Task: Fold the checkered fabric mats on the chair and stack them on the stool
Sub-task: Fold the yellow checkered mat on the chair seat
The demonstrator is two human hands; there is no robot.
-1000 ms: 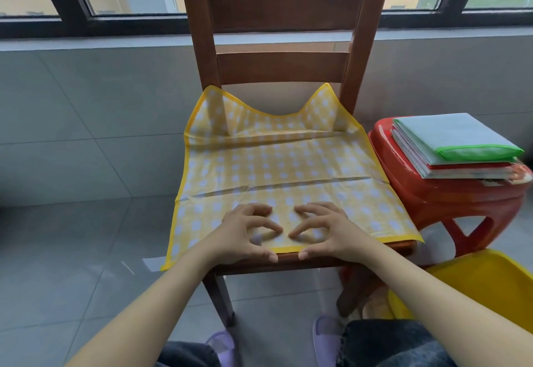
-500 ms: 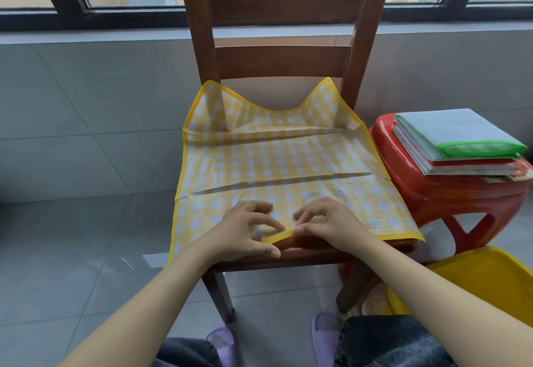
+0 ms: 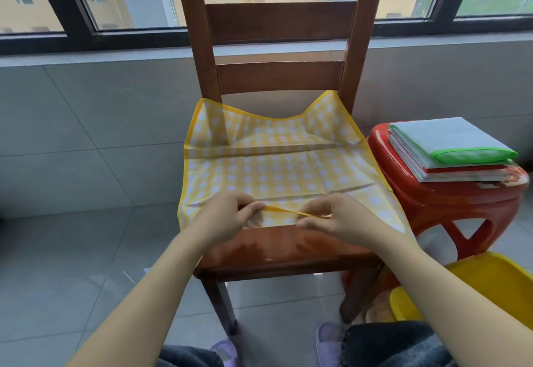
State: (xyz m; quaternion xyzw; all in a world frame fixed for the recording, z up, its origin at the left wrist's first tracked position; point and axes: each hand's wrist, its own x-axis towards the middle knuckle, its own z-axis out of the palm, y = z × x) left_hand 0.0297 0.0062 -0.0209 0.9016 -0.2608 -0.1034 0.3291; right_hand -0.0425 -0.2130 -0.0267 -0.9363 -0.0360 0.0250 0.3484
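Grey tiled floor, big window behind, and we're at the brown wooden ladder-back chair [image 3: 277, 78]. Our yellow checkered fabric mat [image 3: 274, 170] lies spread open on its seat, with our left hand [image 3: 227, 216] and right hand [image 3: 334, 218] both pinching its near yellow hem, lifted just off the wood. Looks like the first fold is only starting. Folded mats [image 3: 450, 150] already sit stacked on the red plastic stool [image 3: 450, 202], so we'd guess we're partway.

The chair [image 3: 281, 20] is running out of the frame at the top edge, its top rail cut off. The yellow tub [image 3: 496, 288] is leaving the frame at lower right. The left hand [image 3: 227, 216] and right hand [image 3: 337, 219] are covering the checkered mat [image 3: 277, 170] at its near hem.
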